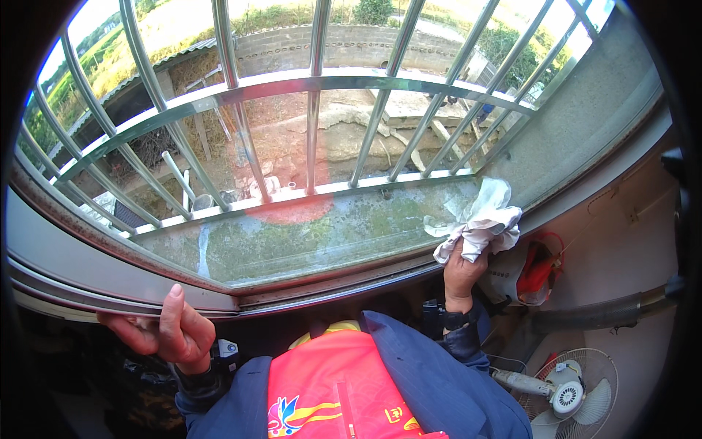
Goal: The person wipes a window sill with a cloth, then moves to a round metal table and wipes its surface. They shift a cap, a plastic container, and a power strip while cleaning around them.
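Observation:
A crumpled white cloth [485, 222] is bunched in my right hand [463, 271], which presses it against the lower right part of the window glass [329, 244]. Part of the cloth is mirrored in the pane. My left hand [181, 332] is at the lower left edge of the window frame [126, 285], its fingers bent and apart. One fingertip touches the frame's edge; whether the other fingers grip its underside is hidden. Whitish streaks and a red reflection show on the glass.
Metal security bars [312, 126] stand outside the pane, above a mossy ledge. At the right are a bag with red contents [535, 274], a dark pipe [598, 315] and an electric fan [567, 398] with a wire guard.

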`<action>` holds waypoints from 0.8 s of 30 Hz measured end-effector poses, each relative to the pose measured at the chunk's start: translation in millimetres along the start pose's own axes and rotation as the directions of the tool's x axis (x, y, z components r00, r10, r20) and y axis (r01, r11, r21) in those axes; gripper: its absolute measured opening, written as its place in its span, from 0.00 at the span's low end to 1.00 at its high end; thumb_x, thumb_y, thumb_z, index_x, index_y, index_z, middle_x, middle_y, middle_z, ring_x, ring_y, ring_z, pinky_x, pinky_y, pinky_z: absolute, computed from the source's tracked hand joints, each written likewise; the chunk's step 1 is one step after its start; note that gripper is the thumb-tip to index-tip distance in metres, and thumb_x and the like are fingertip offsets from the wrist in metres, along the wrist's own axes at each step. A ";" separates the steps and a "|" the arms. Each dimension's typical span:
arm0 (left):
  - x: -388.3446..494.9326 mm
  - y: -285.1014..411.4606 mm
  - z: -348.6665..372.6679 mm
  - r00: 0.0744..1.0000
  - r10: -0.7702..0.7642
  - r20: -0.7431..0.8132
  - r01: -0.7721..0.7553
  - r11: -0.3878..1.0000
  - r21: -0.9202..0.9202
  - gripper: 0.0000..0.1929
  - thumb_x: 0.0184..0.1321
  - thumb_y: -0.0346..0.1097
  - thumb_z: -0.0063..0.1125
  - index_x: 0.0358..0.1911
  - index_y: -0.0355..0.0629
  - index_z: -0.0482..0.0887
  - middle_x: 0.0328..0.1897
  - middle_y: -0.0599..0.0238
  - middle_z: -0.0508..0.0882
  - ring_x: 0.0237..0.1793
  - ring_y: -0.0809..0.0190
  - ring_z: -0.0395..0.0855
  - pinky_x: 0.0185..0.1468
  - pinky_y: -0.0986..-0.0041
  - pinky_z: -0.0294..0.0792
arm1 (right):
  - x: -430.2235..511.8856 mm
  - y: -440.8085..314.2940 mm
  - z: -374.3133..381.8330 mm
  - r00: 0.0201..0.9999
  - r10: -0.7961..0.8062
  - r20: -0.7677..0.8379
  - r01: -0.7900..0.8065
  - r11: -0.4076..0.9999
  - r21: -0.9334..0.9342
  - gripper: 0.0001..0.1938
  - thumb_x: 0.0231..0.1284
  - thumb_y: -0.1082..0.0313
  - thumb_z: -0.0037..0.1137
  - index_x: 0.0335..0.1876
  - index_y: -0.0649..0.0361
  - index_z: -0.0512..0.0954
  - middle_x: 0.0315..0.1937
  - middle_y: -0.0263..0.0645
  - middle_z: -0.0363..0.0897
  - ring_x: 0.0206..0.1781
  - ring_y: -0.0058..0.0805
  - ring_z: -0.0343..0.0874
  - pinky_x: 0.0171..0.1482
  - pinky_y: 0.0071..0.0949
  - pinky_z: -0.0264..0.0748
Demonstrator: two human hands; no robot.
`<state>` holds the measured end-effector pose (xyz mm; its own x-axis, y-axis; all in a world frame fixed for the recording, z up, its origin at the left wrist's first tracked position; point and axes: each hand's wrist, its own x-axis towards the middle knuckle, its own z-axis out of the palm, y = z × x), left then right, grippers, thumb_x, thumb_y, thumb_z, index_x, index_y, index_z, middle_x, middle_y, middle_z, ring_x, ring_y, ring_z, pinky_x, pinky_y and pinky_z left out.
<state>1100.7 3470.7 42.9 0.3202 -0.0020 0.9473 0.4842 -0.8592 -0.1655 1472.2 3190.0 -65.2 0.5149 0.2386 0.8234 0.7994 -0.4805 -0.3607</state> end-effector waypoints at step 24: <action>0.5 -0.2 -1.0 1.000 0.003 0.002 -0.003 1.000 -0.021 0.11 0.75 0.24 0.50 0.54 0.40 0.83 0.82 0.33 0.48 0.82 0.25 0.45 0.78 0.38 0.55 | -1.1 -0.1 0.4 1.000 -0.003 -0.020 0.003 0.999 -0.045 0.18 0.69 0.73 0.61 0.61 0.71 0.77 0.54 0.57 0.84 0.58 0.58 0.82 0.62 0.45 0.75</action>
<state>1100.0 3470.4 43.7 0.3236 -0.0035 0.9462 0.4659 -0.8698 -0.1626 1471.6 3190.1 -66.2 0.5058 0.2232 0.8333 0.7860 -0.5172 -0.3386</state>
